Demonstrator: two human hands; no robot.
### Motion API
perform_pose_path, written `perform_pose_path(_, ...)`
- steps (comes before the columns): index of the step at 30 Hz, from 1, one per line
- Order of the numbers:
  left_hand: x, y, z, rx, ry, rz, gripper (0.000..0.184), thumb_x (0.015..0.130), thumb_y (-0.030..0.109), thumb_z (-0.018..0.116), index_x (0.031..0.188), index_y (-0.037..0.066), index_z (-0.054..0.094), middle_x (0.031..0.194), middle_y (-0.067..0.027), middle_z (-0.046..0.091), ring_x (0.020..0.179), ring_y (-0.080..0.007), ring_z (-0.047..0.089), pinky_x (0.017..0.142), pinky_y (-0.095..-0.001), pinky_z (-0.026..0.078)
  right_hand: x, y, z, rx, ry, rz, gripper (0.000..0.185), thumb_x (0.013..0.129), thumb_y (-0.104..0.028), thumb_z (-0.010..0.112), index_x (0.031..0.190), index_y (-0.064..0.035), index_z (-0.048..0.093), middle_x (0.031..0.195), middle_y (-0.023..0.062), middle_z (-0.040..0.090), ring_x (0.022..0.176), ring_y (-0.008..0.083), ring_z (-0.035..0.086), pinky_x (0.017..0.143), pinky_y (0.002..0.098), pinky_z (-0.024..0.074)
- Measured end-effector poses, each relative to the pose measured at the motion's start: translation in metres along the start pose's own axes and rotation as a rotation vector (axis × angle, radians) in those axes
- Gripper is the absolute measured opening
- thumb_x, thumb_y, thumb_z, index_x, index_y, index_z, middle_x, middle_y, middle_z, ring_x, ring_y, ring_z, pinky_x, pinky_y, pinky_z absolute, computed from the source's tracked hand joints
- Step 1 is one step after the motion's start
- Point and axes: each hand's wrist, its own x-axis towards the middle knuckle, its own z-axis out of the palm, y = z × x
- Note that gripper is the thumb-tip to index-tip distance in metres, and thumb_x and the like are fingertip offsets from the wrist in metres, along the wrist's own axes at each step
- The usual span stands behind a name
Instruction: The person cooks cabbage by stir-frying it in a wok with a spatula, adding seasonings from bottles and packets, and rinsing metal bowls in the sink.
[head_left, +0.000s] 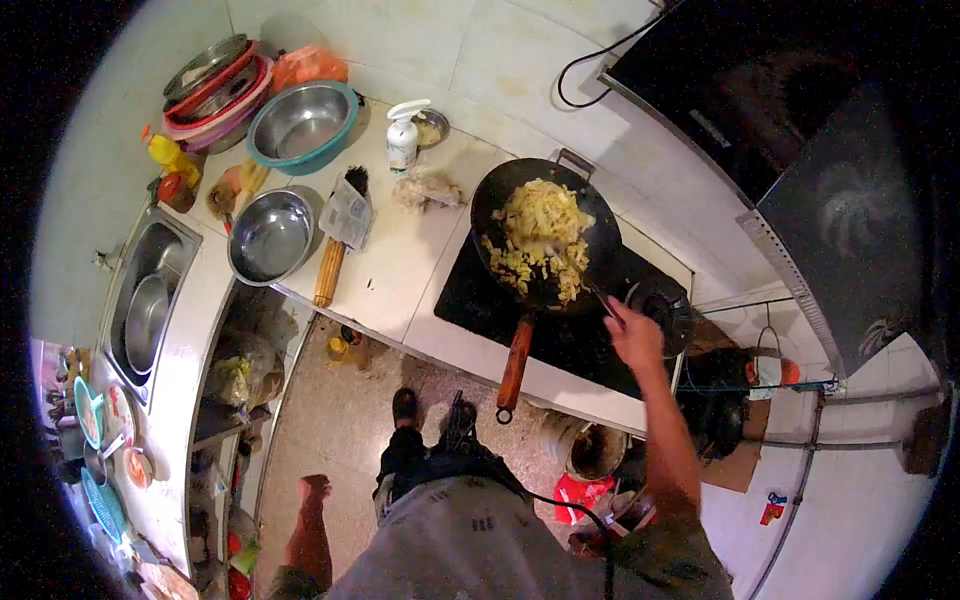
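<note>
Left hand [315,488] hangs low over the floor [345,420], clear of the surface, its fingers curled inward; how tightly they are clenched cannot be told, and nothing shows in it. Farther left, a sink [170,245] is set into a counter, with a metal basin [147,318] inside it. Beside the wall, a yellow bottle [172,156] stands near a stack of basins [218,98]. Next along the white surface [390,265] are a shiny metal bowl [270,236] and, just behind it, a larger bowl with a teal outside [305,118]. An orange bag [308,68] lies behind the larger bowl. To their right, a clear plastic container [348,214] lies over part of a brown wooden thing [330,272] near the front edge. A white spray bottle [402,148] stands upright beside a small bowl [431,127], and a crumpled plastic bag [428,190] lies between them and the black stove [470,290]. On the stove sits a dark wok [492,195], its wooden handle [516,366] sticking out over the front edge toward the person. Chopped yellow food [540,220] is heaped in the wok and spreads down its near side. Right hand [637,338] grasps the handle end of a thin utensil [605,300] at the wok's right side; the utensil's far end cannot be made out. Below, a bucket [596,452] and a red packet [580,497] are on the floor.
</note>
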Motion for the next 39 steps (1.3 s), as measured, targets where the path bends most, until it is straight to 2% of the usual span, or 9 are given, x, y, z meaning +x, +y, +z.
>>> perform_pose_path(6, -0.050, 0.004, 0.022, 0.231, 0.145, -0.373, 0.032, 0.086, 0.034, 0.061, 0.069, 0.007, 0.063, 0.060, -0.0021, 0.056, 0.044, -0.0159, 0.046, 0.043, -0.0307, 0.040, -0.025, 0.019, -0.108, -0.058, -0.195, -0.082, 0.037, 0.082, -0.036, 0.064, 0.115, -0.0200, 0.064, 0.097, 0.0159, 0.067, 0.084, 0.0355, 0.065, 0.076, 0.0421, 0.0507)
perform_pose_path(13, -0.022, 0.019, 0.025, 0.184, 0.159, -0.016, 0.031, 0.083, 0.035, 0.063, 0.071, 0.007, 0.066, 0.061, -0.0057, 0.059, 0.049, -0.0188, 0.052, 0.048, -0.0328, 0.043, 0.035, -0.003, -0.004, 0.287, 0.146, 0.189, 0.037, 0.083, -0.030, 0.063, 0.117, -0.0142, 0.063, 0.098, 0.0205, 0.065, 0.090, 0.0367, 0.063, 0.077, 0.0388, 0.0495)
perform_pose_path(17, -0.019, 0.029, 0.023, 0.208, 0.175, 0.075, 0.031, 0.082, 0.036, 0.064, 0.071, 0.007, 0.068, 0.061, -0.0078, 0.061, 0.052, -0.0204, 0.055, 0.050, -0.0340, 0.045, 0.056, -0.003, 0.051, 0.210, 0.182, -0.002, 0.037, 0.085, -0.029, 0.062, 0.119, -0.0139, 0.061, 0.100, 0.0189, 0.065, 0.090, 0.0369, 0.063, 0.078, 0.0395, 0.0498)
perform_pose_path(23, -0.016, -0.027, 0.000, 0.487, 0.233, 0.039, 0.032, 0.079, 0.038, 0.066, 0.072, 0.007, 0.071, 0.062, -0.0109, 0.064, 0.057, -0.0229, 0.059, 0.054, -0.0358, 0.047, -0.010, -0.036, -0.069, -0.173, -0.078, -0.051, 0.035, 0.080, -0.026, 0.066, 0.115, -0.0222, 0.064, 0.095, 0.0148, 0.066, 0.081, 0.0337, 0.064, 0.070, 0.0408, 0.0512)
perform_pose_path(27, -0.049, -0.023, 0.015, 0.849, 0.254, 0.005, 0.033, 0.078, 0.038, 0.067, 0.072, 0.006, 0.071, 0.060, -0.0111, 0.064, 0.053, -0.0217, 0.058, 0.052, -0.0379, 0.044, -0.025, -0.025, -0.110, -0.077, -0.124, -0.080, 0.035, 0.079, -0.027, 0.067, 0.113, -0.0210, 0.066, 0.093, 0.0157, 0.066, 0.080, 0.0345, 0.064, 0.073, 0.0406, 0.0509)
perform_pose_path(29, -0.038, -0.026, 0.011, 0.942, 0.256, -0.006, 0.034, 0.078, 0.038, 0.067, 0.072, 0.006, 0.071, 0.060, -0.0111, 0.064, 0.052, -0.0212, 0.057, 0.051, -0.0385, 0.044, -0.012, -0.019, -0.066, -0.071, -0.196, -0.014, 0.034, 0.080, -0.031, 0.066, 0.111, -0.0189, 0.067, 0.092, 0.0174, 0.066, 0.083, 0.0352, 0.064, 0.075, 0.0407, 0.0505)
perform_pose_path(31, 0.000, -0.034, -0.003, 0.239, 0.032, -0.166, 0.038, 0.080, 0.041, 0.066, 0.072, 0.004, 0.070, 0.061, -0.0128, 0.064, 0.055, -0.0206, 0.057, 0.052, -0.0385, 0.042, 0.003, -0.014, -0.030, 0.015, 0.024, 0.085, 0.035, 0.081, -0.034, 0.064, 0.111, -0.0170, 0.066, 0.092, 0.0187, 0.066, 0.086, 0.0357, 0.064, 0.078, 0.0400, 0.0499)
perform_pose_path(34, 0.004, 0.006, 0.023, 0.632, 0.313, 0.256, 0.042, 0.078, 0.042, 0.066, 0.061, 0.004, 0.066, 0.055, -0.0118, 0.061, 0.055, -0.0216, 0.057, 0.054, -0.0397, 0.043, 0.020, -0.001, -0.004, 0.107, 0.169, 0.126, 0.035, 0.083, -0.035, 0.062, 0.113, -0.0166, 0.065, 0.092, 0.0197, 0.066, 0.087, 0.0362, 0.063, 0.077, 0.0401, 0.0498)
perform_pose_path(39, 0.010, 0.073, 0.032, 0.801, 0.317, 0.218, 0.039, 0.073, 0.039, 0.068, 0.065, 0.001, 0.068, 0.059, -0.0139, 0.062, 0.058, -0.0248, 0.059, 0.059, -0.0420, 0.046, 0.003, -0.030, 0.012, 0.002, -0.059, 0.084, 0.042, 0.085, -0.032, 0.061, 0.125, -0.0214, 0.057, 0.090, 0.0159, 0.067, 0.082, 0.0365, 0.063, 0.072, 0.0424, 0.0494)
